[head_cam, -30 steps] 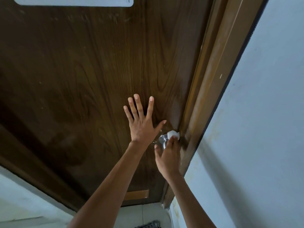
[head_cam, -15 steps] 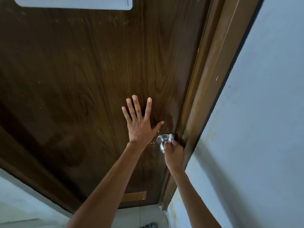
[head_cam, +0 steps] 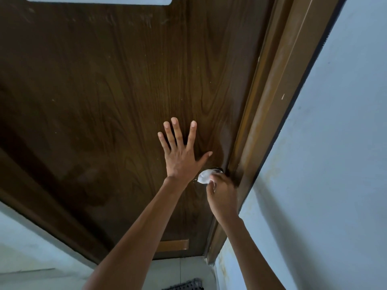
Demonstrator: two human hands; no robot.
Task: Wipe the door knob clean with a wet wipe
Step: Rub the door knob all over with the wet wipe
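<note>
Door knob [head_cam: 206,176]: metal, at door's latch edge, just beside the frame [head_cam: 270,114]; mostly covered.
Wet wipe [head_cam: 203,177]: white, blurred, pressed on knob face.
Right hand [head_cam: 222,193]: fingers curled round wipe & knob; motion-blurred.
Left hand [head_cam: 181,152]: fully spread, flat on door [head_cam: 104,91], holds nothing; thumb just above knob.
Progress: wiping underway, est. mid-task; knob cleanliness can't be told. Left to do: rest of knob, neck incl.
Surroundings: pale wall [head_cam: 335,153] at right; white sign [head_cam: 98,0] at top of door; dark mat [head_cam: 184,285] on floor.
Obstructions: frame crowds knob's right side; left thumb close.
</note>
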